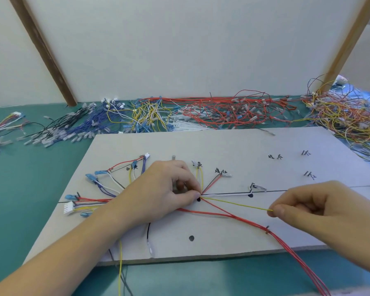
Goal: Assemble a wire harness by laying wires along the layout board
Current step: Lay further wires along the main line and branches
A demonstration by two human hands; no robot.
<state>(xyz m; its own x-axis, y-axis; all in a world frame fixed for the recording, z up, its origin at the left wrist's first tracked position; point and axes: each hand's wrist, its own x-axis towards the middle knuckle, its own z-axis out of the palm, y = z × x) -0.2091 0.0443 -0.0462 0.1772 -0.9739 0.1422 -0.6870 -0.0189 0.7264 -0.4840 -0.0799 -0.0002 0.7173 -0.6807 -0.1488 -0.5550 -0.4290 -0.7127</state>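
A grey layout board point(233, 146) with black drawn lines and handwritten marks lies on the green table. My left hand point(160, 189) presses a bunch of wires against the board at a junction point, thumb and forefinger pinched there. A thin yellow wire point(235, 203) runs taut from that pinch to my right hand point(312, 208), which grips its far end between thumb and forefinger. Red wires point(254, 223) trail from the junction to the lower right, off the board. Left of my left hand, wires fan out to blue terminals point(91, 178) and a white connector point(69, 207).
Loose wire piles lie behind the board: black and blue point(73, 127), yellow and white point(147, 116), red point(226, 112), and a mixed orange-yellow heap point(346, 120) at the right. Two wooden posts point(41, 50) lean against the white back wall. A yellow wire point(120, 270) hangs over the board's front edge.
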